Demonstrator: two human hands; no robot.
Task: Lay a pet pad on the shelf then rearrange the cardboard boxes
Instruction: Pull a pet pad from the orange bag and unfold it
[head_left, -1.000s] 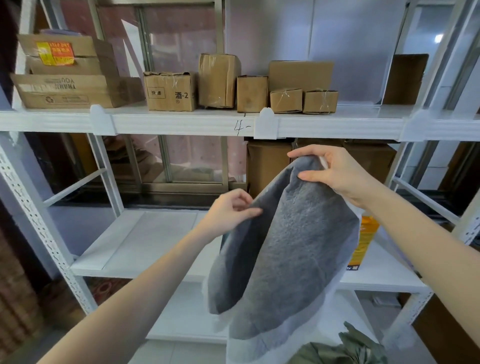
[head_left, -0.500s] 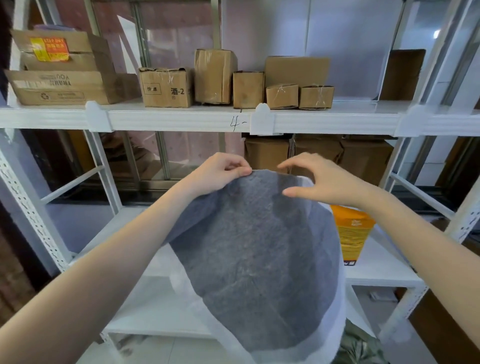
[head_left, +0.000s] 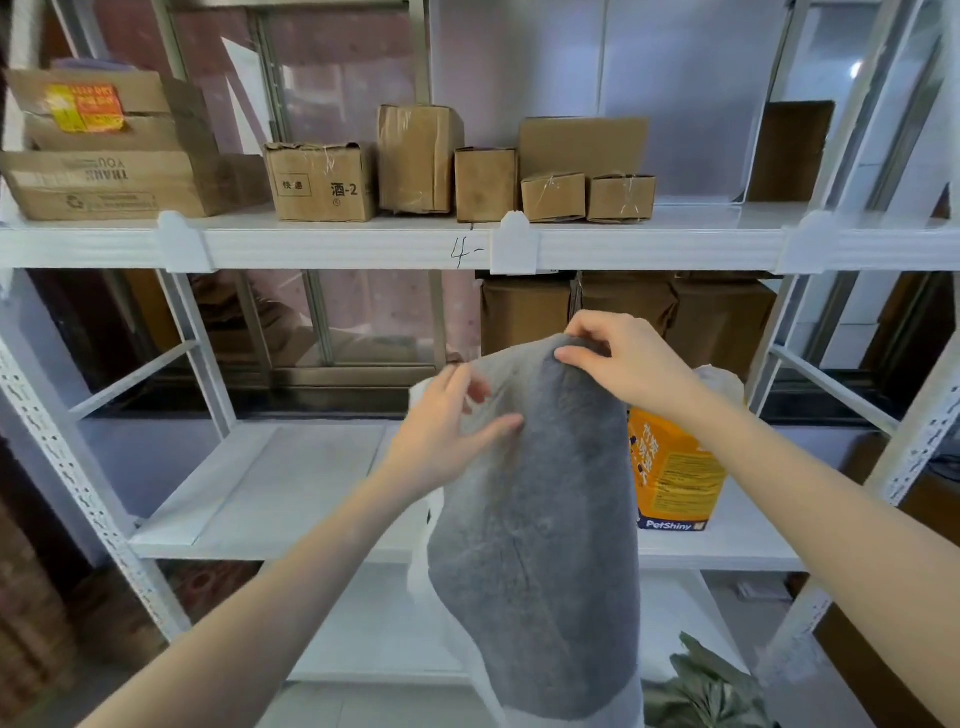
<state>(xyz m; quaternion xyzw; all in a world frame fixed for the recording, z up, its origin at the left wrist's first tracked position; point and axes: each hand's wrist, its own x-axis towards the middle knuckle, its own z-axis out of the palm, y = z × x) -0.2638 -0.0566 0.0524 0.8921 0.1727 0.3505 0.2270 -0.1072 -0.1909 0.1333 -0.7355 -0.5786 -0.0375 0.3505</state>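
A grey pet pad (head_left: 540, 545) with a white border hangs folded in front of the white middle shelf (head_left: 291, 483). My right hand (head_left: 623, 364) pinches its top edge. My left hand (head_left: 452, 421) grips the pad's left fold just below, fingers spread over the white backing. Several cardboard boxes (head_left: 415, 156) stand in a row on the upper shelf (head_left: 332, 244), among them one with black printed characters (head_left: 319, 182). More boxes (head_left: 628, 306) sit at the back of the middle shelf, partly hidden by my hands.
An orange pet pad pack (head_left: 675, 473) stands on the middle shelf at the right. Stacked flat cartons (head_left: 104, 150) fill the upper shelf's left end. White uprights (head_left: 67, 467) frame both sides. A green leafy thing (head_left: 711, 691) lies low right.
The pad was spread open half a second ago; now it is gathered into a narrower hanging fold. My left hand dropped lower and my right hand shifted to the top edge.
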